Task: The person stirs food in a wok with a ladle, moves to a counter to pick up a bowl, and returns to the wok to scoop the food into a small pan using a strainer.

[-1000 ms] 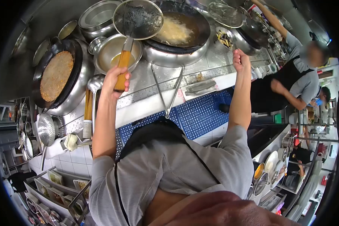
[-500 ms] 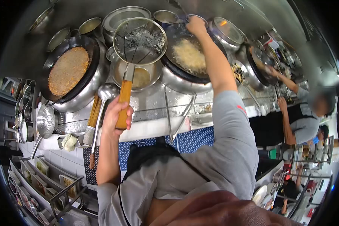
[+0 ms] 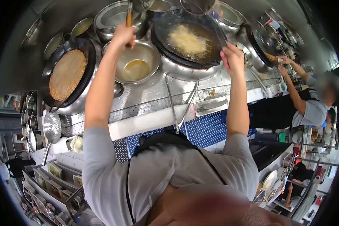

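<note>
My left hand is closed round the wooden handle of a strainer, raised above the steel bowl's far side; its mesh is not clearly visible. The steel bowl below holds a little yellowish liquid. My right hand, also closed, grips a thin metal handle at the right rim of the wok. What sits at that handle's far end I cannot make out. Pale, bubbling food floats in the wok's oil.
Another wok on the left holds brown grainy food. A V-shaped metal stand is at the counter's front. A perforated ladle hangs at left. On the right, a co-worker holds a brush by another wok.
My left hand has moved up and away with the strainer, uncovering the bowl. My right hand has come from the back containers to the wok's right side and now holds a thin handle.
</note>
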### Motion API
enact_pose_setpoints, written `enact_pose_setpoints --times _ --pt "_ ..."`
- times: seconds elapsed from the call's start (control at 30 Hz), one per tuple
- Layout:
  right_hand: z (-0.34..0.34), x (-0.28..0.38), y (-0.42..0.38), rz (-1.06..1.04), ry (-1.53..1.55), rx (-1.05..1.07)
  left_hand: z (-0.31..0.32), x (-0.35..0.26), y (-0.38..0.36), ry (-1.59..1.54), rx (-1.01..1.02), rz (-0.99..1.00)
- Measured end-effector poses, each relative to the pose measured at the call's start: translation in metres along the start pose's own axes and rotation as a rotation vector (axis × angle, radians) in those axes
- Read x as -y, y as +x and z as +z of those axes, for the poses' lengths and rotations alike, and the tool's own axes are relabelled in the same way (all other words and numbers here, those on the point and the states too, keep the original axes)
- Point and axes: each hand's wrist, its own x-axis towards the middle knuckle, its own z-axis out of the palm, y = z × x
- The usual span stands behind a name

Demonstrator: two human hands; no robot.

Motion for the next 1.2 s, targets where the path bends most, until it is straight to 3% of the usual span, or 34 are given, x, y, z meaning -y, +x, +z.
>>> enact_pose_setpoints --times 0.1,0.2,0.33,0.4,0.5,0.63,0.73,0.77,0.87,0.9,1.0,1.2 --pt "-0.05 -0.026 -0.046 0.037 0.129 -0.025 0.035 -0.025 0.062 0.588 -0.067 0.095" --pt "-0.066 -0.039 -0.081 0.052 0.21 -0.169 0.066 0.005 0.127 1.084 -0.225 0.491" --pt "-0.085 -0.042 -0.109 0.05 0.146 -0.246 0.064 -0.001 0.14 1.163 -0.053 0.362" --pt "-0.086 -0.034 -0.117 0.052 0.129 -0.259 0.052 -0.011 0.086 0.931 -0.164 0.348" --pt "-0.086 -0.035 -0.123 0.053 0.112 -0.215 0.017 0.021 0.065 0.977 -0.193 0.428" --pt "-0.066 -0.031 -0.11 0.048 0.047 -0.219 -0.004 0.003 -0.031 0.565 -0.125 0.149" --pt "-0.059 -0.029 -0.104 0.022 0.055 -0.185 -0.017 0.003 -0.037 0.651 -0.187 0.259" --pt "-0.059 -0.03 -0.105 0.019 0.072 -0.186 -0.019 0.018 -0.019 0.756 -0.311 0.531" --pt "-0.064 -0.033 -0.116 0.034 0.13 -0.171 -0.01 -0.017 -0.009 0.874 -0.201 0.462" --pt "-0.064 -0.032 -0.123 0.031 0.121 -0.202 0.004 -0.051 -0.037 0.739 -0.211 0.337" --pt "-0.071 -0.029 -0.145 0.061 0.104 -0.287 0.029 -0.033 0.06 0.958 -0.222 0.438" --pt "-0.093 -0.04 -0.16 0.009 0.091 -0.271 0.079 -0.013 0.171 1.141 -0.14 0.396"
